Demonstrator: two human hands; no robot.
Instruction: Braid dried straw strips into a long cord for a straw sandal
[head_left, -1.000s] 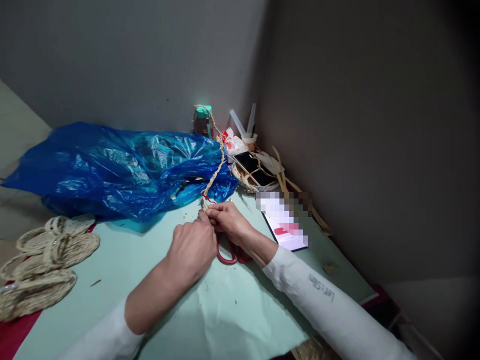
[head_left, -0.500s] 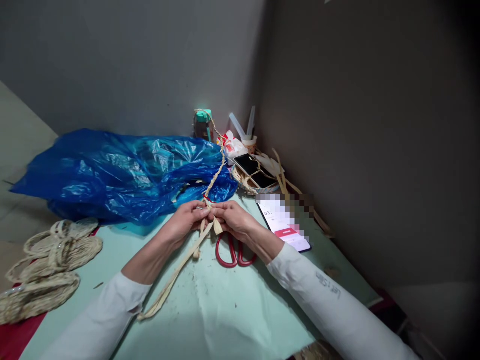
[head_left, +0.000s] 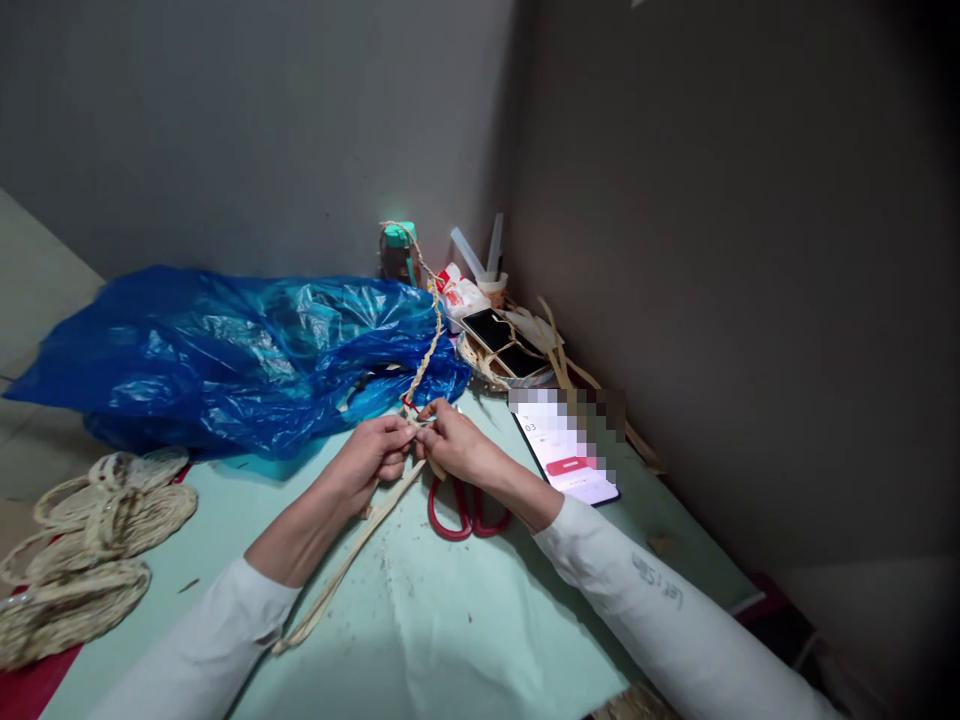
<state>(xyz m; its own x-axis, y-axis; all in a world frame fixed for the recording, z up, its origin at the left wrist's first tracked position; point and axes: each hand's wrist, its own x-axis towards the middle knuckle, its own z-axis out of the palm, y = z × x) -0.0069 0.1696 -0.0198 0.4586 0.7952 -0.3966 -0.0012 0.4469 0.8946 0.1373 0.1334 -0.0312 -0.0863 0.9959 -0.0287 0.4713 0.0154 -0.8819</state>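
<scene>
- Left hand (head_left: 384, 447) and right hand (head_left: 454, 442): fingertips pinching straw-coloured plaited fibre cord (head_left: 430, 355).
- Cord runs from grip toward far edge of pale-green-paper-covered desk (head_left: 480, 620).
- Loose flat straw-coloured strands (head_left: 360, 542) trail toward near edge.

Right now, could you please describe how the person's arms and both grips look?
The left grip and the right grip are bare hands; no glove or watch shows. The left sleeve and right sleeve are long and whitish, ending short of the wrists. Small grey lettering runs along the right sleeve; I cannot read it surely.
</scene>
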